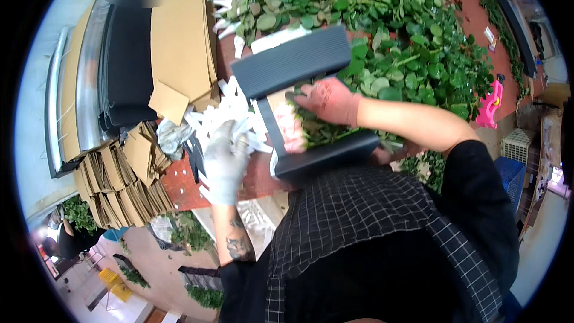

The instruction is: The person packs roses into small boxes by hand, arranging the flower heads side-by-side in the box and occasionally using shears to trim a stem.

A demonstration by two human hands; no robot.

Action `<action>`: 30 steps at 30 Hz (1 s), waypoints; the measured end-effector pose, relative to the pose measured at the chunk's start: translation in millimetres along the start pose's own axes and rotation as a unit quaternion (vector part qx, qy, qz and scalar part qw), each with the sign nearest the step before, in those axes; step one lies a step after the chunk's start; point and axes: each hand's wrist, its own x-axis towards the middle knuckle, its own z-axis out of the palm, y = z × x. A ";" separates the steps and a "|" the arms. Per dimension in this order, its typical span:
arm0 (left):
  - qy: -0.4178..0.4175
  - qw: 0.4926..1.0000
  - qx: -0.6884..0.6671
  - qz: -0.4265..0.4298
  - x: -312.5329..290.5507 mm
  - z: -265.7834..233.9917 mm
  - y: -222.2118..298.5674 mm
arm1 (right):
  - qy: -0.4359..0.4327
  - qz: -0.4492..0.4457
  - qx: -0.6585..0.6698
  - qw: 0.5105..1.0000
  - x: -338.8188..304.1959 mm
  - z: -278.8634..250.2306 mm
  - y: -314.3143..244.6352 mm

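Note:
My right hand (329, 101), in a reddish glove, lies over a bunch of pale pink roses (292, 128), its fingers curled onto the bunch near the blooms. The roses rest on a dark ribbed wrapping sheet (293, 63), with one flap raised at the far side and another folded up near my apron. My left hand (224, 164), in a whitish glove, reaches over a heap of white paper-like pieces (236, 110). Its thumb and fingers look apart, though they are blurred; no held piece can be made out.
Leafy green stems (394, 36) cover the far and right side of the reddish table (263, 176). Cardboard sheets (179, 36) and dark sheets (128, 66) stand at left, above stacked small cardboard pieces (122, 182). A pink tool (490, 104) sits at the right edge.

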 end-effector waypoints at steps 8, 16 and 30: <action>-0.095 0.983 0.059 0.144 24.6 38.6 58.8 | 0.014 -0.078 -0.007 0.997 3.6 -71.5 17.5; -0.123 0.981 0.056 0.142 31.6 32.0 72.6 | 0.133 0.141 0.099 0.976 110.4 -41.4 190.8; -0.115 0.985 0.020 0.131 33.9 27.4 74.8 | 0.145 0.134 -0.226 0.954 148.4 -51.5 264.9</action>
